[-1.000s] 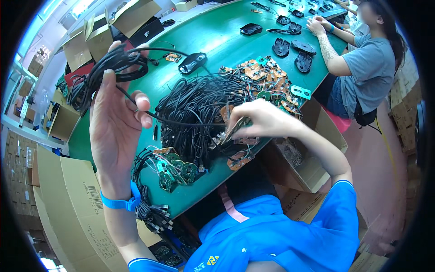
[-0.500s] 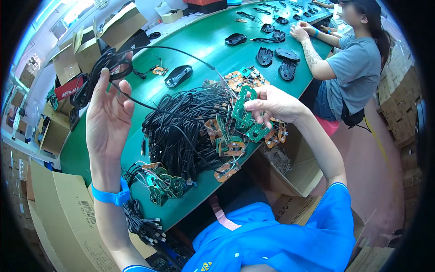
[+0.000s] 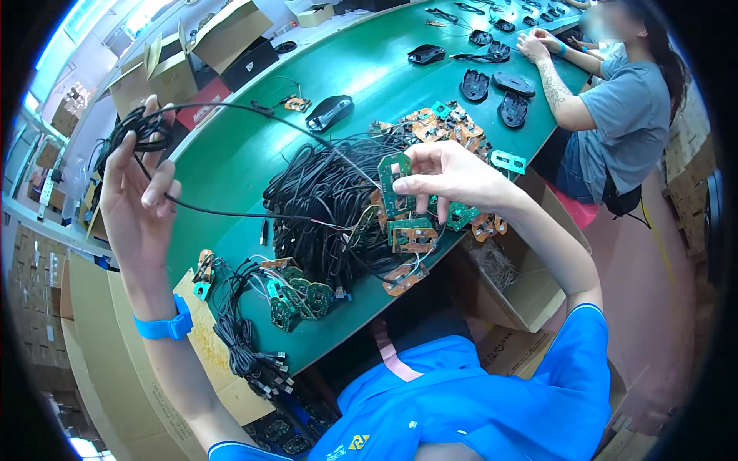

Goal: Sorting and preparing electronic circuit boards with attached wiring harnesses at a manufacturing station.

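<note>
Green table [image 3: 238, 165] under cables [image 3: 315, 207], near boxes [image 3: 157, 86]

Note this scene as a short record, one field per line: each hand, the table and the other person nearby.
Left hand: raised, holding a coiled black cable
Right hand: pinching a green circuit board above the cable pile
Table: green, with a black mouse beyond the pile
Co-worker: at right, grey shirt, both hands together; anything held unclear

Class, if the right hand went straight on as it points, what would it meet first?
Beyond its held green circuit board, the right hand would probably meet the heap of black cables, though depth is unclear.
</note>
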Demonstrator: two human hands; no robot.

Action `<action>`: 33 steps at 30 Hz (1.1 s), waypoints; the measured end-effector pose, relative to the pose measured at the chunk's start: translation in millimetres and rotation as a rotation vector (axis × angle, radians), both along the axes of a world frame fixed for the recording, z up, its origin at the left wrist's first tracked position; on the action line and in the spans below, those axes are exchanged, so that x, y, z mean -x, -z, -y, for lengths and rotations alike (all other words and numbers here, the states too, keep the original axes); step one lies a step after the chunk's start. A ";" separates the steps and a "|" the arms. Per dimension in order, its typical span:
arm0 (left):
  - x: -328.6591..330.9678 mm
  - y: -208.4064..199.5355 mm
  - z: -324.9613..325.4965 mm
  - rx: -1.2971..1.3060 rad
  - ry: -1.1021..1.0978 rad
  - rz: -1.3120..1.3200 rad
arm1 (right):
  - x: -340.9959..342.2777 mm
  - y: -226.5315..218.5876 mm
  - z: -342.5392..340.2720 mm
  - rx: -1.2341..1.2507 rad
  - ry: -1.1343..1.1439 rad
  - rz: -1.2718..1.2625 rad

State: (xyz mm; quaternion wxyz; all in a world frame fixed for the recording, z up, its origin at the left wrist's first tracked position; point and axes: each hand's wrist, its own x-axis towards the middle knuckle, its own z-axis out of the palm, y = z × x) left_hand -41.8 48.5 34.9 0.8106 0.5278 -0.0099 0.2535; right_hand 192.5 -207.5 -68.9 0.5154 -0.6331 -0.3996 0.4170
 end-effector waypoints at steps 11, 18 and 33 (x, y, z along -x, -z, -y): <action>11.0 15.6 -26.9 0.165 -0.152 -0.084 | -3.2 -9.0 -4.4 -0.034 -0.012 -0.002; -46.1 -19.9 24.5 0.084 0.044 -0.092 | -33.2 -20.9 27.9 -0.124 0.172 0.042; -113.2 -96.8 94.4 -0.757 0.000 -0.221 | -31.0 -163.2 27.1 -0.532 0.144 0.562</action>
